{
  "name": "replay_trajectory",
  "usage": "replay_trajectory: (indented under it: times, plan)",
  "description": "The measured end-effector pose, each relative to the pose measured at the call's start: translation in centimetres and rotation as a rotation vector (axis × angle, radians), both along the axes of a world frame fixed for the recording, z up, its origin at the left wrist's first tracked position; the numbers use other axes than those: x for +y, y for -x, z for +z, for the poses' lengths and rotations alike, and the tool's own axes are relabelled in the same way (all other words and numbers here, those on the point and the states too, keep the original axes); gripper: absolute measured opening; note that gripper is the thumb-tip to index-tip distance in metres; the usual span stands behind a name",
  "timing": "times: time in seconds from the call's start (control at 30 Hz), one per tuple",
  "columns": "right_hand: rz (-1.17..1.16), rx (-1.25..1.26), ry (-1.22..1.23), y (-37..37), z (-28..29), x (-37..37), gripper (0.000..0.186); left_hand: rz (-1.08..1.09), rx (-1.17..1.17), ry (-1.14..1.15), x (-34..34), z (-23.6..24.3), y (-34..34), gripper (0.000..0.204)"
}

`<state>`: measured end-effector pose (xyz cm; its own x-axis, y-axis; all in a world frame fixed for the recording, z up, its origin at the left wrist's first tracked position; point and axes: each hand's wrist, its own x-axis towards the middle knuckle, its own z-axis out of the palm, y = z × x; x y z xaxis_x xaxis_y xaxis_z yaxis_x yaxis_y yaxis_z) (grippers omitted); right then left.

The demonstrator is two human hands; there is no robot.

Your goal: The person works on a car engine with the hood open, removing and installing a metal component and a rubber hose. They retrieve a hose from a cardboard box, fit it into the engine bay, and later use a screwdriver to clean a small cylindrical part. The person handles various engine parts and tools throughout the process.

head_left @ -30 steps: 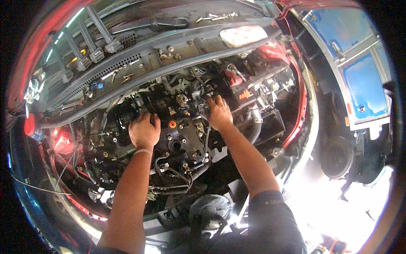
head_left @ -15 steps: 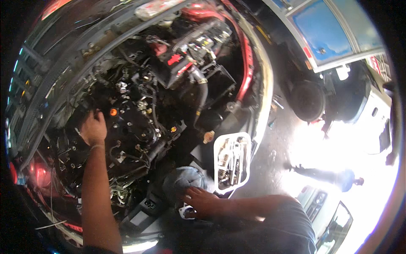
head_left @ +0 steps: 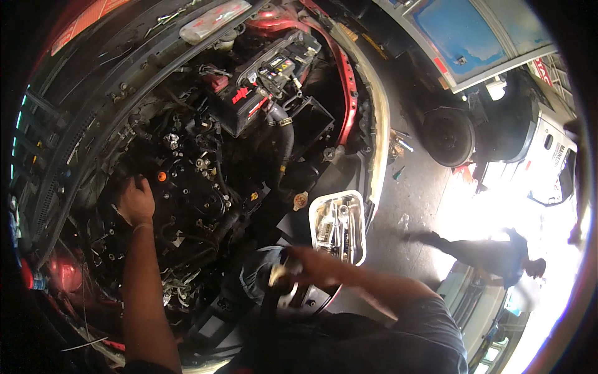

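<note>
My left hand (head_left: 137, 202) reaches down into the engine bay. Its fingers curl against the dark engine (head_left: 180, 190), left of an orange round plug (head_left: 162, 176), and whatever the fingertips grip is lost in shadow. Smeared by motion, my right hand (head_left: 304, 269) is closed at the bay's near edge, with a small pale piece (head_left: 278, 275) at its fingers that I cannot make out. A crumpled grey cloth (head_left: 252, 274) lies just left of that hand. Beyond the hand, a white-rimmed tray (head_left: 316, 218) holds several metal tools, among them what look like wrenches or sockets.
A battery (head_left: 274, 71) sits farther back, with a thick black hose (head_left: 284, 140) in front. The car's red fender edge (head_left: 352, 93) curves along the right. On the floor stand a wheel (head_left: 447, 137) and a vehicle; another person (head_left: 486, 255) is at the bright right side.
My right hand has lifted off the grey cloth and now holds a small pale piece. My left hand stays at the same engine spot. The whole view has shifted slightly.
</note>
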<state>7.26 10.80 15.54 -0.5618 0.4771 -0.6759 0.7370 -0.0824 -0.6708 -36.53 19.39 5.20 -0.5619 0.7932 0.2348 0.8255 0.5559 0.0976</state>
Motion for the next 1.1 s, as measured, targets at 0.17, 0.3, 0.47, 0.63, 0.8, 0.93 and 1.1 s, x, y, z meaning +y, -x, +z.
replay_trajectory:
  times: [0.17,0.3,0.47,0.63,0.8,0.93,1.1]
  plan:
    - [-0.498,-0.131,-0.673,-3.9,-0.6,15.9,0.053,0.043,-0.113,0.019,0.1,0.3,-0.2,0.035]
    - [-0.963,-0.266,-0.675,-3.9,-6.1,27.6,0.06,0.023,-0.078,-0.026,0.1,0.7,-0.6,0.032]
    - [-1.008,-0.387,-0.617,-4.8,-13.3,33.9,0.059,0.074,-0.087,0.091,0.2,1.0,-0.6,0.034]
    - [-0.533,-0.618,-0.741,-6.9,-18.1,36.6,0.035,0.088,-0.099,0.112,0.2,1.2,-0.8,0.037]
    - [-1.25,-0.242,-0.363,-7.6,-17.8,35.5,0.076,0.076,-0.088,0.03,0.2,1.4,-0.9,0.034]
    - [-1.126,-0.106,-0.35,-8.5,-17.5,34.9,0.054,0.077,-0.101,0.02,0.1,1.7,-1.0,0.033]
    - [-1.086,-0.253,-0.547,-10.5,-21.5,37.4,0.05,0.076,-0.095,0.02,-0.1,2.1,-1.0,0.03]
